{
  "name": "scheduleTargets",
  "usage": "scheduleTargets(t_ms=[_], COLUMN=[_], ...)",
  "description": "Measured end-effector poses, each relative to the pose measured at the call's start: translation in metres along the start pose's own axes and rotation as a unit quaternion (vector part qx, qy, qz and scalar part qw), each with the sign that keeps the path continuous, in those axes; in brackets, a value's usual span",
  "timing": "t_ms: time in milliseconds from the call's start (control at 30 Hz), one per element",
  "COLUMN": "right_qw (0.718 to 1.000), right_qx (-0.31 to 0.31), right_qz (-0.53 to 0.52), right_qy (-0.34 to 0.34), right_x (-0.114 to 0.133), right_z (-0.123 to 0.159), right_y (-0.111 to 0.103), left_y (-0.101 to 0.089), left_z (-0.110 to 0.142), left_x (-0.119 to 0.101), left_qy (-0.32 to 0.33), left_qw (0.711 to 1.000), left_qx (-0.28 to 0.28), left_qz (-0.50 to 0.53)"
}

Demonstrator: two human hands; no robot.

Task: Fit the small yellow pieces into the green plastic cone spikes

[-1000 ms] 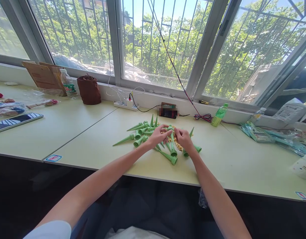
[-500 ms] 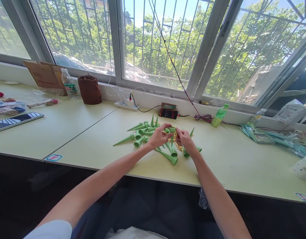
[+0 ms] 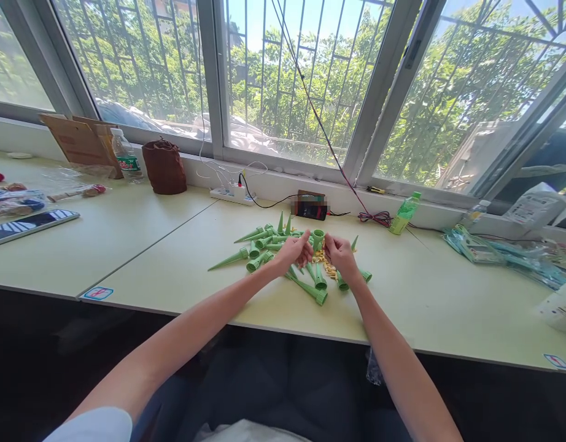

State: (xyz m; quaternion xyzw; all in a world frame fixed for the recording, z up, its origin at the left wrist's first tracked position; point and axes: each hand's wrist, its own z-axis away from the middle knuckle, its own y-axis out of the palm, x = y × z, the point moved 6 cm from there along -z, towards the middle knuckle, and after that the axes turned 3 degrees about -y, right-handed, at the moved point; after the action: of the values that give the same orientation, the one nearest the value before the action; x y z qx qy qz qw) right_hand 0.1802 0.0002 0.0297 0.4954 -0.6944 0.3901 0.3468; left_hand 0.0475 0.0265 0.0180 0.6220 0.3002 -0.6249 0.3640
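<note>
My left hand (image 3: 294,253) is closed on a green cone-shaped watering spike (image 3: 318,237), its open cup turned up and toward me. The spike's lower part is hidden behind the fingers. Close beside the cup on the right, my right hand (image 3: 339,253) is pinched; whatever lies between thumb and forefinger is too small to make out. Under and around both hands lie several more green spikes (image 3: 308,289), pointing various ways. Small yellow pieces (image 3: 328,267) are scattered in a loose heap among them.
A phone (image 3: 312,207) with a cable leans near the wall, behind the spikes. Further left stand a power strip (image 3: 234,195), a brown bag (image 3: 164,167) and a clear bottle (image 3: 125,153). A green bottle (image 3: 405,213) and plastic packets (image 3: 480,244) are at the right.
The spike between my hands has tilted so its cup opening now faces up toward me. My left fingers have shifted down from the cup's rim. The right hand stays pinched beside it.
</note>
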Motion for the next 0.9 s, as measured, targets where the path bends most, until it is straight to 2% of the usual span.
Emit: scheduleTargets(t_ms=[133, 333, 533, 900], right_qw=[0.996, 0.992, 0.992, 0.991], right_qx=[0.014, 0.009, 0.018, 0.011], right_qz=[0.073, 0.114, 0.107, 0.126], right_qy=[-0.038, -0.059, -0.063, -0.04], right_x=[0.002, 0.008, 0.01, 0.014], right_z=[0.001, 0.002, 0.003, 0.005], right_y=[0.001, -0.002, -0.004, -0.007], left_y=[0.006, 0.007, 0.009, 0.01], left_z=[0.001, 0.004, 0.006, 0.01], left_x=[0.009, 0.007, 0.004, -0.004], left_qy=[-0.085, -0.096, -0.065, 0.026], left_qw=[0.993, 0.985, 0.986, 0.991], left_qx=[0.072, 0.106, 0.116, 0.129], left_qz=[0.038, 0.096, 0.102, 0.01])
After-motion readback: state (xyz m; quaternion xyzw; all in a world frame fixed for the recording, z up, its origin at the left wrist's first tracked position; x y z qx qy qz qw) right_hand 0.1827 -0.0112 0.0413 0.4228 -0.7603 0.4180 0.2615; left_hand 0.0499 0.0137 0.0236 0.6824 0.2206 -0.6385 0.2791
